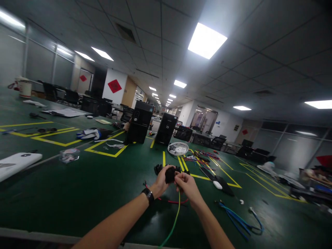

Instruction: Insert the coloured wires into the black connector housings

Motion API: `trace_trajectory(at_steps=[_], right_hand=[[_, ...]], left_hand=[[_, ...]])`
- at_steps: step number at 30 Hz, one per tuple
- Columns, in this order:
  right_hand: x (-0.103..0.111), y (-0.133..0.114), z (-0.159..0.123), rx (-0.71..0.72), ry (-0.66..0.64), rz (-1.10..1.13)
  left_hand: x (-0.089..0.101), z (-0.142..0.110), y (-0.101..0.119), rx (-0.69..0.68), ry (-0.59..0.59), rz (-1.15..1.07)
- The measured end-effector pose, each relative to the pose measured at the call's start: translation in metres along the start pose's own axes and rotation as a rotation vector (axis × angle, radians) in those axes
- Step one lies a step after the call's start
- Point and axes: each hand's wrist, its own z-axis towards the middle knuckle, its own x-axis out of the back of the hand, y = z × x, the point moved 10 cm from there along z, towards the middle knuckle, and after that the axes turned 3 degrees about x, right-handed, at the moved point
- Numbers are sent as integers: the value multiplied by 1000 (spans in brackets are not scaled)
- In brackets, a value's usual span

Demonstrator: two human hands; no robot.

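My left hand (pixel 160 182), with a dark band on its wrist, is closed around a small black part (pixel 170 175) above the green table (pixel 109 200). My right hand (pixel 188 186) pinches the upper end of a yellow-green wire (pixel 178 209) against that part. From there the wire hangs down toward the table's front edge. Whether its end sits inside the part is hidden by my fingers. Several more black pieces (pixel 157 169) lie just behind my hands. Under my wrists a red wire (pixel 171 201) rests on the table.
Blue wires (pixel 240 221) lie at right, near a white earbud case (pixel 217 185). Beyond my hands are a white basket (pixel 178 148), bundled coloured wires (pixel 204 155) and two black computer towers (pixel 140 122) (pixel 166 128). Gloves (pixel 90 134) and a white device (pixel 18 163) lie left.
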Motion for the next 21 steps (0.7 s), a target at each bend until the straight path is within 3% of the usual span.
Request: trace_trajectory(at_steps=[4, 10, 17, 21], right_hand=[[10, 3, 9, 52, 107, -6], [16, 10, 9, 28, 159, -51], [19, 2, 9, 96, 144, 0], [19, 2, 7, 65, 89, -2]], left_hand=[[0, 2, 0, -25, 6, 1], [1, 4, -6, -26, -5, -12], [4, 4, 3, -92, 33, 46], [3, 3, 7, -92, 37, 88]])
